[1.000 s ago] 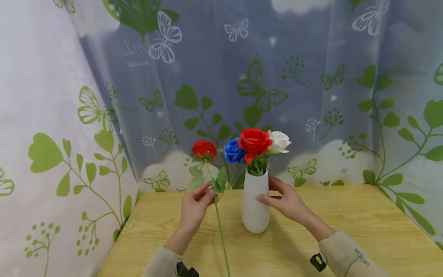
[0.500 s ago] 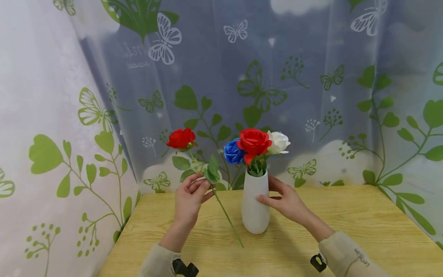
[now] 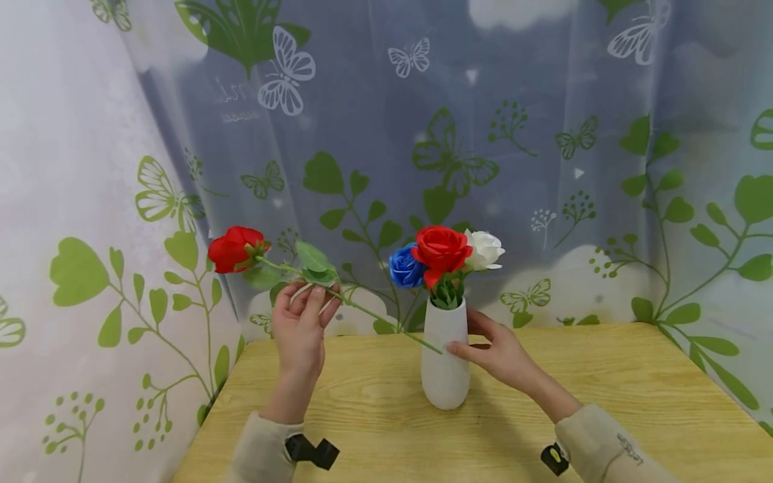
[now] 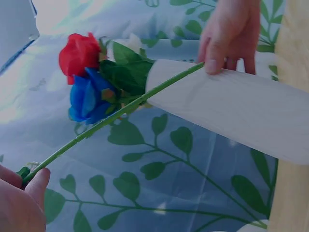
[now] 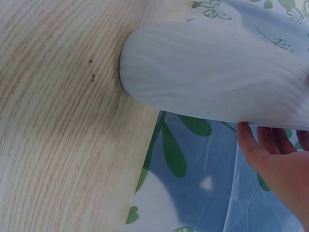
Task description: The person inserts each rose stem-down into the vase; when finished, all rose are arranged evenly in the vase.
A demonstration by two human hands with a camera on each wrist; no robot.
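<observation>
My left hand (image 3: 300,339) pinches the stem of a red rose (image 3: 237,249) just below its leaves. The flower points left and the green stem (image 4: 96,126) slants down to the right. Its lower end overlaps the white vase (image 3: 443,379) in the head view; I cannot tell whether they touch. My right hand (image 3: 504,352) holds the upright vase from the right, thumb at the front and fingers partly hidden behind. In the vase stand another red rose (image 3: 443,248), a blue rose (image 3: 406,266) and a white rose (image 3: 485,251); their stems are hidden inside.
The vase stands on a wood-grain table (image 3: 374,429). Behind the table hangs a blue-grey curtain (image 3: 362,100) printed with leaves and butterflies, and paler printed cloth closes both sides. Two small dark specks (image 5: 91,70) mark the tabletop near the vase base.
My left hand has moved left and up, tipping the rose from nearly upright to a leftward slant, its lower end swinging up toward the vase. The right hand and vase have stayed put.
</observation>
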